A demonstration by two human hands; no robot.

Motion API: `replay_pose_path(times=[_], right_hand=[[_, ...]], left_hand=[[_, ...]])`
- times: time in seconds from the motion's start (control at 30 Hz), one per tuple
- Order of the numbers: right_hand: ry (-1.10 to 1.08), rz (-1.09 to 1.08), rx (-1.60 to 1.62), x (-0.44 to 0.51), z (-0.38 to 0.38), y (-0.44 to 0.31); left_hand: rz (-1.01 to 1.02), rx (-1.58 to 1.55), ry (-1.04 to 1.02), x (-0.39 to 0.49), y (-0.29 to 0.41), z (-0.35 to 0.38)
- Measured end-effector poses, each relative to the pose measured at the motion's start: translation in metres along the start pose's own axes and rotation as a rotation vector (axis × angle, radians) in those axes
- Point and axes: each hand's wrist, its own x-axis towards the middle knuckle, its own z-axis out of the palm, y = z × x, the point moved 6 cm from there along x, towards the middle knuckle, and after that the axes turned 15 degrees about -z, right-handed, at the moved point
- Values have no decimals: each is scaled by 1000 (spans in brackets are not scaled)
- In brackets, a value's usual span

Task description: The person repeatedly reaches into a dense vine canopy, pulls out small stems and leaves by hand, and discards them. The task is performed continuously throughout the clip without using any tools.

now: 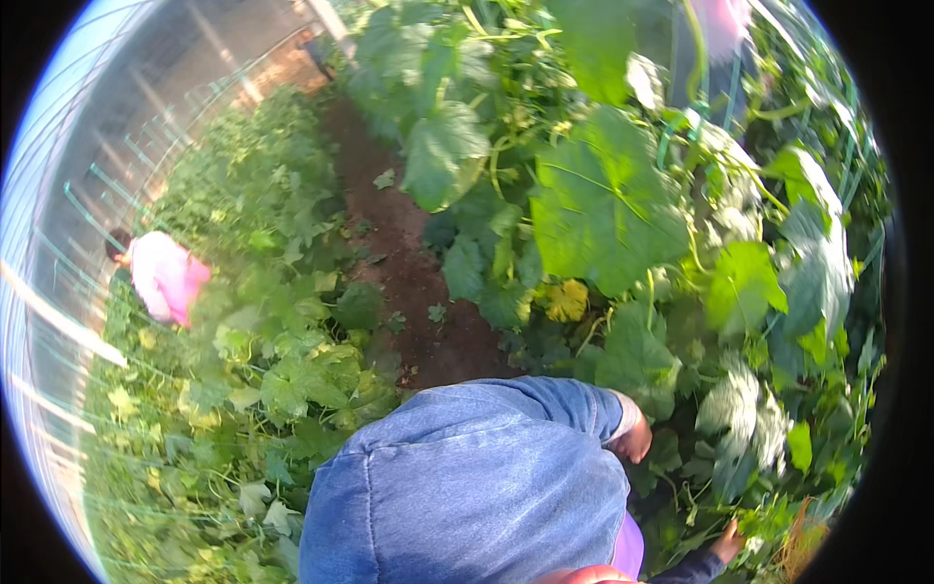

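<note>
My left arm, in a blue denim sleeve (481,467), reaches across the lower middle of the head view. At its cuff my left hand (633,440) is bent down beside broad green vine leaves (638,358); its fingertips are hidden. Lower right, my right hand (728,542) extends from a dark sleeve (689,568) into leafy stems (766,520) and touches them. Whether its fingers close on a stem cannot be made out. Purple cloth (629,547) shows below the denim.
A bare soil path (394,248) runs between rows of leafy vines (277,350). A person in pink (166,277) stands among the left-hand plants. Green strings (109,193) hang along the greenhouse side. A large leaf (609,197) and a yellowed leaf (565,299) lie ahead.
</note>
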Motion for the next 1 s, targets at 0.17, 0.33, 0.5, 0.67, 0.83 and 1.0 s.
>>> replay_pose_path(times=[0.17, 0.33, 0.5, 0.67, 0.83, 1.0], right_hand=[[107, -298, 109, -18, 48, -349], [-81, -632, 437, -54, 120, -601], [-330, -866, 668, -102, 164, -752], [-504, -996, 823, -146, 204, -831], [-589, -1124, 877, -182, 224, -879], [-616, -1039, 933, -176, 223, -876]], left_hand=[[471, -185, 3, -240, -6, 25], [782, -368, 44, -423, -78, 68], [967, -701, 425, -492, -151, 73], [1043, -742, 774, -512, -188, 79], [1077, -706, 900, -522, -206, 85], [1100, -758, 897, -515, -203, 80]])
